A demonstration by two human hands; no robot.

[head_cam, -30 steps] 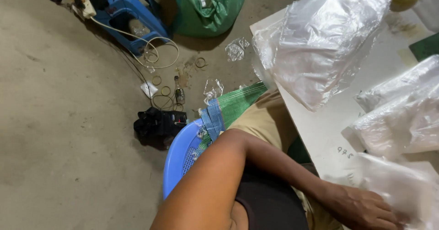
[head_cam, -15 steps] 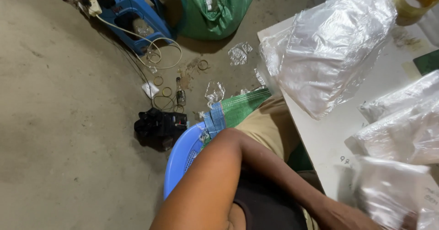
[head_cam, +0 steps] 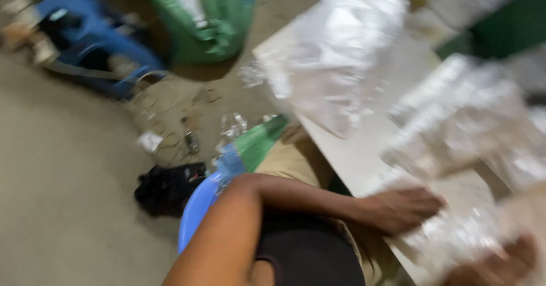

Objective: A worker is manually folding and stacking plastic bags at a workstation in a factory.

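Head view, badly blurred: the left hand [head_cam: 401, 209] is laid flat, fingers loosely together, on clear plastic bags [head_cam: 455, 235] at the white table [head_cam: 352, 155] edge. The right hand [head_cam: 500, 266] is glimpsed beneath them; its finger state cannot be told. Further bag piles [head_cam: 341, 52] are heaped behind, apparently not yet handled.

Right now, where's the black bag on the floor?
In the head view, the crumpled black bag lies lower left on the concrete floor, beside the blue plastic stool.

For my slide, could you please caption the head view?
Both hands, left and right, on clear bags at the table edge.
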